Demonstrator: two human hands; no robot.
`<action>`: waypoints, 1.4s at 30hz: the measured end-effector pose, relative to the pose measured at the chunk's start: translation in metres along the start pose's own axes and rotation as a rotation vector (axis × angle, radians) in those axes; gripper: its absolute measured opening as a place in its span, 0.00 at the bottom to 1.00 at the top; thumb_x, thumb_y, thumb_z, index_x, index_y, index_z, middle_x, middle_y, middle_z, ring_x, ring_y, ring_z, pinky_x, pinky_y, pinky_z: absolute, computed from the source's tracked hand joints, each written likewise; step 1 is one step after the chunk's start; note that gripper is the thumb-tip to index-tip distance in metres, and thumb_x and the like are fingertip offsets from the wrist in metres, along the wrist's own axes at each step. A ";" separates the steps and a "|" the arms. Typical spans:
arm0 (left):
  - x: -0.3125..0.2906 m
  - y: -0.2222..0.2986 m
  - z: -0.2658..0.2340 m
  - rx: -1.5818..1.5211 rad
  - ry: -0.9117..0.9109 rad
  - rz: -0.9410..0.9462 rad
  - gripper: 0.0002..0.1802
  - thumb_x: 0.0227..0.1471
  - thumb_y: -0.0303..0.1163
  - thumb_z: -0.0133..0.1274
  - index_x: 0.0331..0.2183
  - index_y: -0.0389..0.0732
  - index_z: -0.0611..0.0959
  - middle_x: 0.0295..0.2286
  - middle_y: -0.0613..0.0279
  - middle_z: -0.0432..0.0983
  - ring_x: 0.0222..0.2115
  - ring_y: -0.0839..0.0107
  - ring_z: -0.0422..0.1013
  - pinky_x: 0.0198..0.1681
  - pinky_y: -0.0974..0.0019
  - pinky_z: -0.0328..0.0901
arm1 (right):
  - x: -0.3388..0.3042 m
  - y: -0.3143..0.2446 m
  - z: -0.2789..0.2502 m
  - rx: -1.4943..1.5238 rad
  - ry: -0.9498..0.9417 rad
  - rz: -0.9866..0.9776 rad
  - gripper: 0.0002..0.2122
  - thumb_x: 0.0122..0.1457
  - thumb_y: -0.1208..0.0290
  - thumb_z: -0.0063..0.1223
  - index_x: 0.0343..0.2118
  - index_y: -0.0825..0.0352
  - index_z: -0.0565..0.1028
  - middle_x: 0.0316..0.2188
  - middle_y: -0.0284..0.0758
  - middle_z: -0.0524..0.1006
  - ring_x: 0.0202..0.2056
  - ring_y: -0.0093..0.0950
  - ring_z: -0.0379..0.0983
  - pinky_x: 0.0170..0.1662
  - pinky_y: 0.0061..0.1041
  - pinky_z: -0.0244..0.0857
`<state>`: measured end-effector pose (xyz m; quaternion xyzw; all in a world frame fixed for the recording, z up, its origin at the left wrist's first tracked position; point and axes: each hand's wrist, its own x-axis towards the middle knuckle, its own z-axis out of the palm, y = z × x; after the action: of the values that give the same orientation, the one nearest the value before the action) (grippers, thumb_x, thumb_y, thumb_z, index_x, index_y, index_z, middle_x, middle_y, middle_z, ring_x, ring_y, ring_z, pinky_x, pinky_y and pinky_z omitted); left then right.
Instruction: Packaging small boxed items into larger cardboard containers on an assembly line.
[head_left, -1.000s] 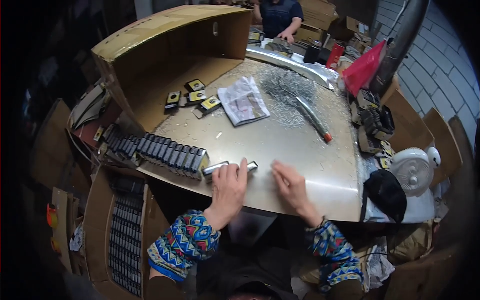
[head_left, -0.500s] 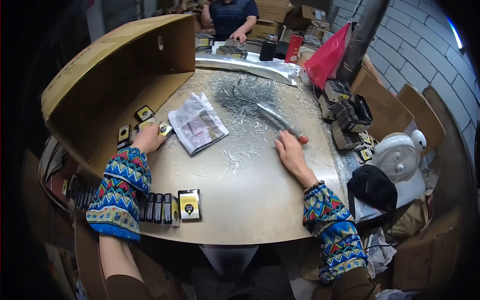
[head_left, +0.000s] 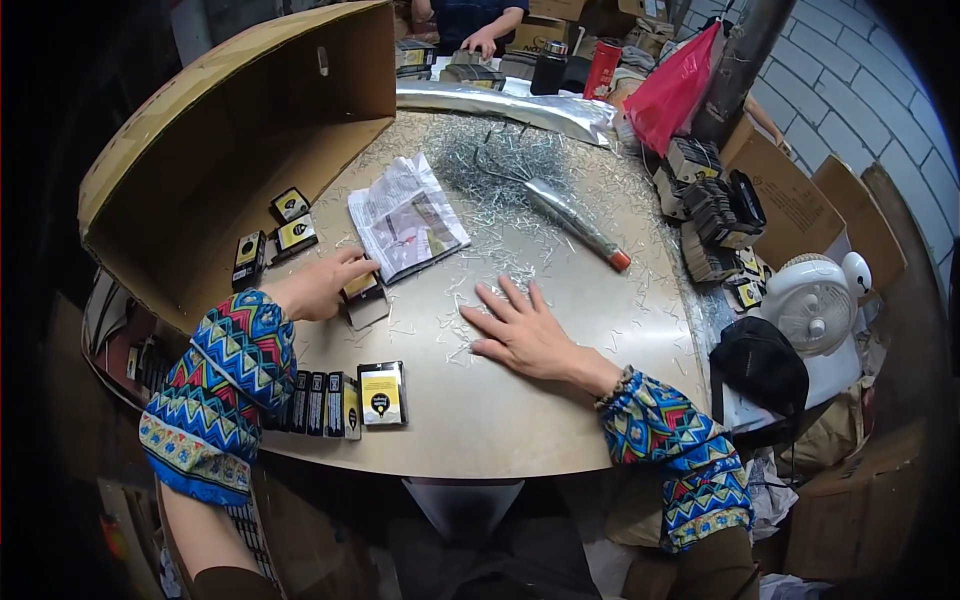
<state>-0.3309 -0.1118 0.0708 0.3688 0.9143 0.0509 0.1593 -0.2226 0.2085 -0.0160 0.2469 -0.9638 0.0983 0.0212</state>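
Note:
My left hand [head_left: 318,287] is closed on a small black-and-yellow box [head_left: 366,306], tilted above the table beside a folded printed paper [head_left: 405,225]. My right hand [head_left: 522,332] lies open, fingers spread, over small thin metal pieces [head_left: 480,290] strewn across the tabletop [head_left: 480,430]. Beyond it lies a tapered grey tool [head_left: 575,223] with a red end and thin dark prongs reaching into the metal heap [head_left: 470,160]. Near the front edge, several similar boxes [head_left: 325,405] stand in a row, with one yellow-faced box [head_left: 383,394] leaning beside them.
A large open carton [head_left: 230,130] lies at the left, with a few small boxes [head_left: 296,234] at its mouth. Stacked packs [head_left: 715,215], a white fan [head_left: 812,305] and a black cap [head_left: 757,370] line the right side. Another person's hand [head_left: 482,42] rests across the table.
My right hand has left the red-ended tool and moved left onto the metal pieces. My left hand has moved right with a box, away from the boxes by the carton.

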 end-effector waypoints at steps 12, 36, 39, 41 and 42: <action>-0.049 0.039 -0.025 0.177 0.338 -0.175 0.25 0.37 0.33 0.60 0.35 0.33 0.67 0.32 0.46 0.72 0.37 0.50 0.71 0.40 0.54 0.67 | -0.017 -0.006 -0.002 0.162 0.360 -0.034 0.16 0.64 0.63 0.49 0.53 0.60 0.73 0.59 0.41 0.66 0.63 0.43 0.56 0.64 0.48 0.47; -0.195 0.239 0.316 -1.913 0.174 -0.674 0.08 0.56 0.26 0.54 0.39 0.43 0.75 0.32 0.68 0.75 0.30 0.79 0.73 0.28 0.76 0.69 | -0.072 -0.156 0.032 0.140 0.291 0.084 0.24 0.65 0.61 0.43 0.57 0.76 0.64 0.59 0.56 0.61 0.63 0.51 0.53 0.64 0.46 0.48; -0.191 0.257 0.297 -2.132 0.209 -0.737 0.09 0.55 0.27 0.55 0.39 0.42 0.76 0.33 0.68 0.76 0.32 0.81 0.72 0.30 0.79 0.66 | -0.100 -0.183 0.026 0.174 0.239 0.087 0.26 0.65 0.62 0.44 0.57 0.81 0.61 0.59 0.61 0.58 0.63 0.55 0.51 0.64 0.47 0.47; -0.194 0.258 0.302 -2.178 0.220 -0.745 0.10 0.55 0.25 0.54 0.40 0.42 0.75 0.34 0.67 0.76 0.32 0.81 0.73 0.30 0.78 0.68 | -0.115 -0.194 0.015 0.194 0.177 0.086 0.27 0.65 0.61 0.44 0.57 0.82 0.59 0.60 0.63 0.56 0.64 0.56 0.50 0.65 0.47 0.46; -0.194 0.259 0.300 -2.203 0.252 -0.717 0.10 0.55 0.24 0.54 0.40 0.41 0.75 0.34 0.67 0.76 0.33 0.80 0.73 0.32 0.77 0.69 | -0.118 -0.195 0.007 0.232 0.140 0.078 0.29 0.66 0.61 0.44 0.58 0.84 0.57 0.59 0.65 0.57 0.63 0.56 0.50 0.65 0.47 0.46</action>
<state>0.0702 -0.0660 -0.1088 -0.2565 0.4365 0.8060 0.3066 -0.0249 0.0954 0.0014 0.2028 -0.9510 0.2267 0.0559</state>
